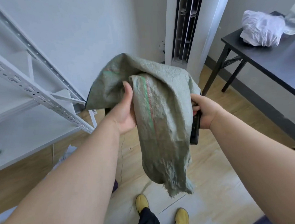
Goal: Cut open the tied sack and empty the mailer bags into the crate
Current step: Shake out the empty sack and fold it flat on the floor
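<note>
Nearest, two yellow shoes (142, 202) stand on bare floor (214, 185) with open room around them. Above hangs the green woven sack (160, 124), limp, its frayed edge dangling low. The left hand (124, 112) grips a fold, thumb pressed on the fabric. The right hand (203, 112) curls its fingers around a dark object (195, 131) beside the sack. A white shelf rack (32, 93) crowds the left; a black table (268, 62) stands right.
</note>
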Motion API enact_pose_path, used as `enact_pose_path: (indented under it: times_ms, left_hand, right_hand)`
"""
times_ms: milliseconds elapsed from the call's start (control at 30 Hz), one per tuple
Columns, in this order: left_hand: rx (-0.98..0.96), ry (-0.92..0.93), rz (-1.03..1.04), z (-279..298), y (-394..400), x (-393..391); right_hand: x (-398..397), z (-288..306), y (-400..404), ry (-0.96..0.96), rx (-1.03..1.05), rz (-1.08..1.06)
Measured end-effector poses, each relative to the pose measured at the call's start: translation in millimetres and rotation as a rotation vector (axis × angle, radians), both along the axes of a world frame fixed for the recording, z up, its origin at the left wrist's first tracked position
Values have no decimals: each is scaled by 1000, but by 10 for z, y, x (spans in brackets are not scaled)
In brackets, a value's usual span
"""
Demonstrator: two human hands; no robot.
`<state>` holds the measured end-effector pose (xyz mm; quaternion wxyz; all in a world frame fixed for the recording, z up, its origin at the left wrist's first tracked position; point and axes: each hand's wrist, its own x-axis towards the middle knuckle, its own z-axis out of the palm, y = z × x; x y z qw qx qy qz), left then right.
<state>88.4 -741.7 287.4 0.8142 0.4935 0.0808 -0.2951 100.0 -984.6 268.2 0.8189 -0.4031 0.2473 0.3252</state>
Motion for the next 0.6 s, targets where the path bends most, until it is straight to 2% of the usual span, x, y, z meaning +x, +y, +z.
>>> enact_pose_path:
  times_ms: [67, 100, 167, 200, 300, 367, 500, 567, 600]
  left_hand:
    - [34, 17, -175, -131, -22, -223]
    - [107, 42, -194, -191, -65, -298]
    - [302, 98, -58, -335, -122, -367]
    - [329, 131, 35, -372, -133, -381]
    - [144, 198, 179, -418, -95, -367]
    - [159, 205, 235, -422, -24, -338]
    - [530, 255, 369, -462, 137, -308]
    - [635, 246, 438, -478, 214, -308]
    - [573, 231, 443, -483, 237, -298]
  right_hand:
    - [50, 39, 24, 32, 11, -58]
    - [59, 53, 31, 26, -18, -56]
    - [47, 24, 7, -19, -100, -3]
    - [27, -21, -35, -50, -122, 58]
    - [-85, -103, -127, -135, -138, 331]
    - [-116, -155, -145, -145, -244, 399]
    - [-116, -217, -233, -38, -642, 133]
    - [-129, -257, -270, -20, -670, -36]
    - [-137, -280, -281, -27, -608, -99]
